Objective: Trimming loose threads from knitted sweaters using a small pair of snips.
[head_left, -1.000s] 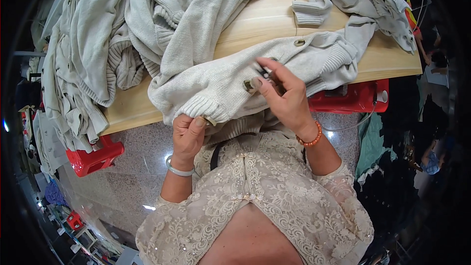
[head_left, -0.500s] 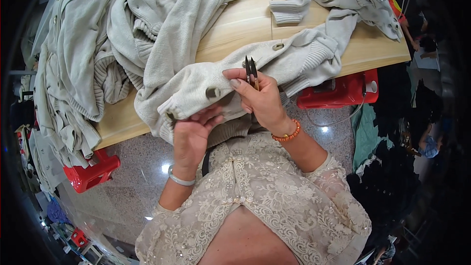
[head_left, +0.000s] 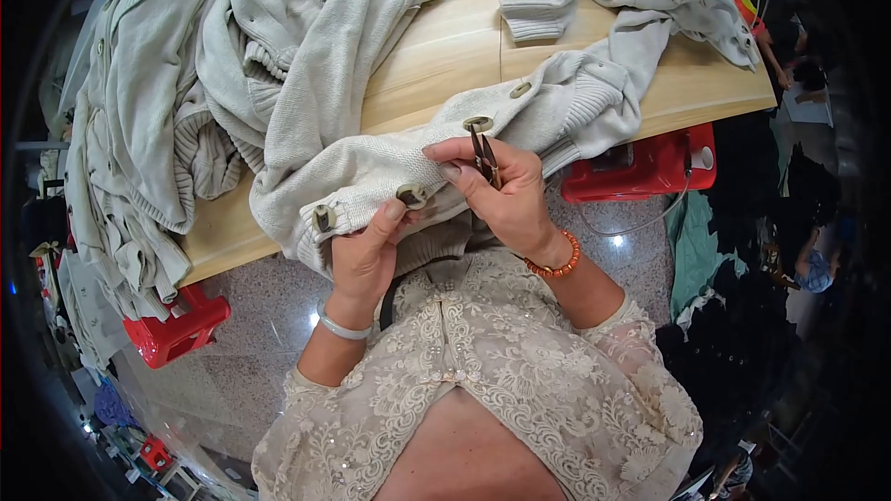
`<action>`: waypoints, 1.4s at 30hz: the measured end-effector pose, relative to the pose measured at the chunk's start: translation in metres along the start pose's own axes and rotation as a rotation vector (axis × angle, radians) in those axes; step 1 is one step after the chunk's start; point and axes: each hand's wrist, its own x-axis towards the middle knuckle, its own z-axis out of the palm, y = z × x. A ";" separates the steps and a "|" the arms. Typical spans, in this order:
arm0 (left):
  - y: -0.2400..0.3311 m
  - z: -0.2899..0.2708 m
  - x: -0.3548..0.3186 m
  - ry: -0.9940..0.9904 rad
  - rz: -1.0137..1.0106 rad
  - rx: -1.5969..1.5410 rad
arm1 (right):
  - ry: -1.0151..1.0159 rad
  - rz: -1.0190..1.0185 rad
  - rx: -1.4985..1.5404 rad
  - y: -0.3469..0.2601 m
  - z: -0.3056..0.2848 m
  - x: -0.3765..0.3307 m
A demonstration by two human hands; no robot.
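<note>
A light grey knitted cardigan (head_left: 371, 162) lies over the table's near edge, its button band toward me. My left hand (head_left: 364, 260) is closed on the band's lower edge, thumb on top beside a dark green button (head_left: 411, 196). My right hand (head_left: 510, 199) holds a pair of thread snips (head_left: 484, 160) in its palm, the dark blades pointing away from me. Its thumb and forefinger pinch together at the cardigan's edge; what lies between them is too small to make out. Another button (head_left: 478, 123) sits just beyond the snips' tips, and one more (head_left: 323, 217) is left of my left hand.
More grey cardigans (head_left: 316, 65) are heaped across the left and far side of the wooden table (head_left: 436, 46). Red plastic stools (head_left: 640, 167) stand under its near edge at right and left. Dark and green cloth (head_left: 701, 250) lies on the floor to the right.
My left hand has risen from below the band and closed on its edge, thumb beside the button. My right hand has shifted slightly right and down, tilting the snips.
</note>
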 end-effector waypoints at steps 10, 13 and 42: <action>-0.002 0.000 0.004 -0.162 -0.065 -0.343 | -0.046 0.012 -0.544 -0.015 -0.008 -0.002; -0.003 0.004 0.001 -0.162 -0.068 -0.376 | 0.097 -0.151 -0.676 -0.036 -0.006 -0.013; -0.007 -0.008 -0.003 -0.143 -0.096 -0.427 | 0.008 -0.596 -0.955 -0.022 0.015 -0.032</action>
